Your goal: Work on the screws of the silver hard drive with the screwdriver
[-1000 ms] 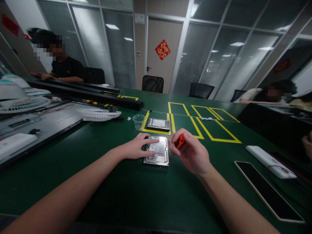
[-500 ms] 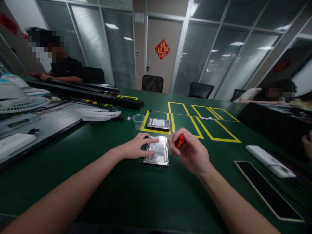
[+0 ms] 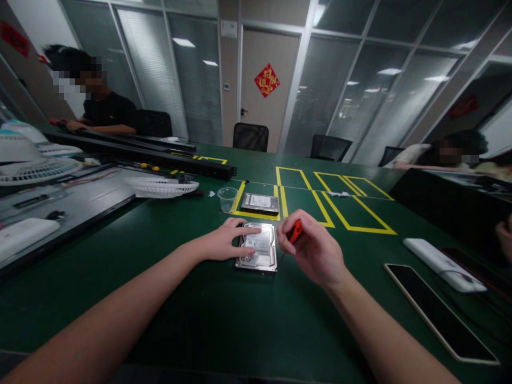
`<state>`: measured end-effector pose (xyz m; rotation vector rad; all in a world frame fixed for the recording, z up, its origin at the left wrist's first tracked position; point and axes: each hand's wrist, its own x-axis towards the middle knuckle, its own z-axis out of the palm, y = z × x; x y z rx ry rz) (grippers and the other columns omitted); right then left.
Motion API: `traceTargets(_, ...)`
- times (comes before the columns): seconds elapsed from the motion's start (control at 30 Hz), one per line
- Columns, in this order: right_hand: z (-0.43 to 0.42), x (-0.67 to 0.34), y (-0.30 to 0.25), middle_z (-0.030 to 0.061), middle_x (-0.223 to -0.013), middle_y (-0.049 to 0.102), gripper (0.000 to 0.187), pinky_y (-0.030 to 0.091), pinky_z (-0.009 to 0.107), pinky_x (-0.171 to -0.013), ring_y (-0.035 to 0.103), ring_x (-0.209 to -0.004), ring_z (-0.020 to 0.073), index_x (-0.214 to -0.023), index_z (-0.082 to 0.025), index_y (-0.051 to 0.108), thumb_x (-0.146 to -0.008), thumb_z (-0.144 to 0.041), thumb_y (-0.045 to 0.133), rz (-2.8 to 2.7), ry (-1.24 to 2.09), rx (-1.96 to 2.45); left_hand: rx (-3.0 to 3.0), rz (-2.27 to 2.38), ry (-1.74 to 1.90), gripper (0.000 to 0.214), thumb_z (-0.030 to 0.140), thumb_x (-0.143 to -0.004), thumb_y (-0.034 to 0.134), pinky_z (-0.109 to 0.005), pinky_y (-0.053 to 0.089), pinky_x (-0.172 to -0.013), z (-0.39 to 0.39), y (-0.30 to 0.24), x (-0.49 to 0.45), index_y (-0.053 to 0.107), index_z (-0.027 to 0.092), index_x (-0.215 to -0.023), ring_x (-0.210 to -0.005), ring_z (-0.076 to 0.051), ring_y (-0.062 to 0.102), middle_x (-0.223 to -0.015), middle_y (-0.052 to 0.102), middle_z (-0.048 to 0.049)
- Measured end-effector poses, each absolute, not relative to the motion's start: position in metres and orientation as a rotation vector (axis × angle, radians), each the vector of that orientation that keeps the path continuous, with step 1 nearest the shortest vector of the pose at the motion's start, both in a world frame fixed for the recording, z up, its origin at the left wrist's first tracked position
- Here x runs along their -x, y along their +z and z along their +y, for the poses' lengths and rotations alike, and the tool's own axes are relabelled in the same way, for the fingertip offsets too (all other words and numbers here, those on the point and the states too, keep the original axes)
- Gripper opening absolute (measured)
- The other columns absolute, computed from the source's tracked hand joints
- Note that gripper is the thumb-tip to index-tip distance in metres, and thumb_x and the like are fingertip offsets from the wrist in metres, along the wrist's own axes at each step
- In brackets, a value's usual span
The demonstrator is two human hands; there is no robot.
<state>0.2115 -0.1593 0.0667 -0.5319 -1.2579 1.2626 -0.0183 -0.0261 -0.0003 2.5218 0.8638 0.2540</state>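
Observation:
A silver hard drive (image 3: 264, 248) lies flat on the green table in front of me, a pale label on its top. My left hand (image 3: 228, 240) rests on its left part, fingers spread and thumb reaching over the top face. Just right of the drive, my right hand (image 3: 314, 248) is closed round a screwdriver (image 3: 295, 232) with an orange and black handle. Its thin shaft points down beside the drive's right edge; the tip cannot be made out. Behind the first drive sits a second hard drive (image 3: 260, 204) inside a yellow taped box.
A clear plastic cup (image 3: 228, 200) stands left of the second drive. White fan parts (image 3: 162, 186) and a large grey panel (image 3: 92, 197) fill the left. At right lie a phone (image 3: 440, 312) and a white power strip (image 3: 444, 264). Other people sit at both sides.

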Motion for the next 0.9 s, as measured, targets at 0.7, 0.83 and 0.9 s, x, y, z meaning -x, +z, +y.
traceTargets(0.7, -0.1617, -0.2095, 0.0686, 0.0027, -0.074, 0.062, 0.023, 0.037, 0.032, -0.061, 0.051, -0.063, 0.0158, -0.092, -0.019, 0.067, -0.101, -0.037, 0.055, -1.308, 1.261, 0.543, -2.543, 0.863, 0.261, 0.073, 0.078, -0.09, 0.058, -0.062, 0.031, -0.119, -0.0262, 0.0005, 0.0184, 0.042, 0.049, -0.155, -0.15, -0.042, 0.028, -0.163, 0.033, -0.0057)
traceTargets(0.83, -0.1617, -0.2094, 0.066, 0.0031, -0.085, 0.067, 0.013, 0.039, 0.031, -0.061, 0.057, -0.065, 0.0152, -0.092, -0.022, 0.06, -0.097, -0.033, 0.065, -1.311, 1.264, 0.496, -2.555, 0.864, 0.259, 0.071, 0.076, -0.091, 0.059, -0.06, 0.03, -0.12, -0.0268, 0.0006, 0.0178, 0.043, 0.049, -0.154, -0.15, -0.041, 0.029, -0.163, 0.033, -0.0055)
traceTargets(0.9, -0.1616, -0.2091, 0.0657, 0.0023, -0.087, 0.068, 0.013, 0.035, 0.029, -0.058, 0.053, -0.06, 0.013, -0.092, -0.023, 0.057, -0.096, -0.031, 0.066, -1.31, 1.278, 0.495, -2.564, 0.857, 0.265, 0.071, 0.075, -0.091, 0.059, -0.059, 0.03, -0.12, -0.0271, 0.0005, 0.0175, 0.043, 0.048, -0.154, -0.15, -0.041, 0.03, -0.163, 0.034, -0.0055)
